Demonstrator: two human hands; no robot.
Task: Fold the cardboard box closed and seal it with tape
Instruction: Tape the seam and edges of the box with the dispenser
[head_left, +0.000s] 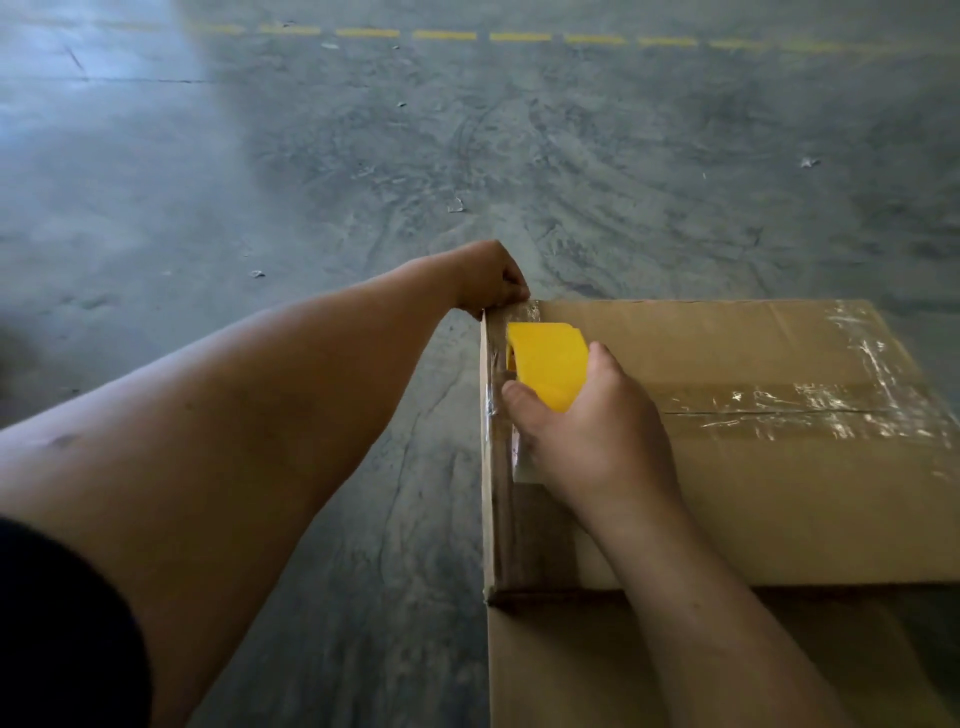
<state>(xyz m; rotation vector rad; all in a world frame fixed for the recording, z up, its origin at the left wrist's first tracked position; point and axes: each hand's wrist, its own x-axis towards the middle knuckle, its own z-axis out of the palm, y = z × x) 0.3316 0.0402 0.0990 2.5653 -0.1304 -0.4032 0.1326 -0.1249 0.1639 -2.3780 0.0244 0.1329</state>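
On scuffed concrete floor (363, 156), the left hand (485, 278) pinches the box (753, 493) corner; the right hand (587, 431) grips a yellow tape dispenser (550, 358).

One box (727, 467) — one tape dispenser (548, 364)

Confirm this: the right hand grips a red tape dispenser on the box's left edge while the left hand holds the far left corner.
Not quite. The tape dispenser is yellow, not red, as the head view shows. The rest stands: the right hand grips it on the left edge of the box, while the left hand holds the far left corner.
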